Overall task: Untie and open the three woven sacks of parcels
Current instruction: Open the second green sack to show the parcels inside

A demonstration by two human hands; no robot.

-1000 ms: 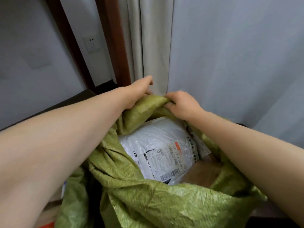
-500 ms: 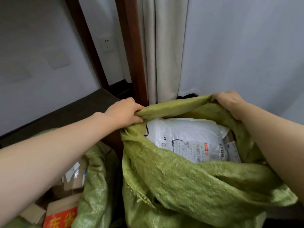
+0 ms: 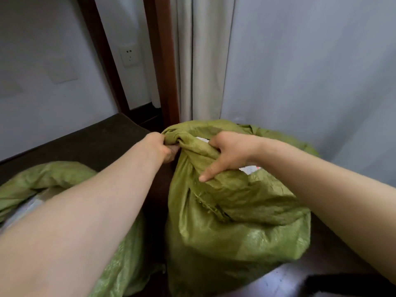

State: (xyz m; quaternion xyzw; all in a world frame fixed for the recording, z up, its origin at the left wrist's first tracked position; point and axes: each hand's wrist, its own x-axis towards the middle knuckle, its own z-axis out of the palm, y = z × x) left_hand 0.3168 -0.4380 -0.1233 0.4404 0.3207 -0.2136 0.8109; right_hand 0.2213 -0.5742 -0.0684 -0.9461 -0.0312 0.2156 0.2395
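Head view, looking down at two bare forearms reaching forward. An olive-green woven plastic sack [image 3: 231, 232] stands upright on the dark floor [image 3: 96, 144] right of centre, its mouth gathered into crumpled folds at the top. The left hand [image 3: 162, 147] holds the bunched rim at the sack's upper left edge; its grip is closed, the fingers curled round a twist of the fabric. The right hand [image 3: 231, 155] lies just beside it on the top of the sack; its grip is likewise closed on the fabric, the fingers hooked into a fold while the thumb points down and presses against the outer cloth. The hands are near each other but apart, with a ridge of green weave between them. A white plastic parcel [image 3: 249, 169] shows through small gaps in the mouth, under and behind the right hand. A second olive-green woven sack [image 3: 45, 179] lies slumped at lower left, partly hidden by the left forearm. Behind the sacks rise a dark brown wooden door frame [image 3: 165, 61], a pale curtain [image 3: 199, 61] and a grey wall [image 3: 310, 71]; a white wall socket [image 3: 128, 57] sits left of the frame.
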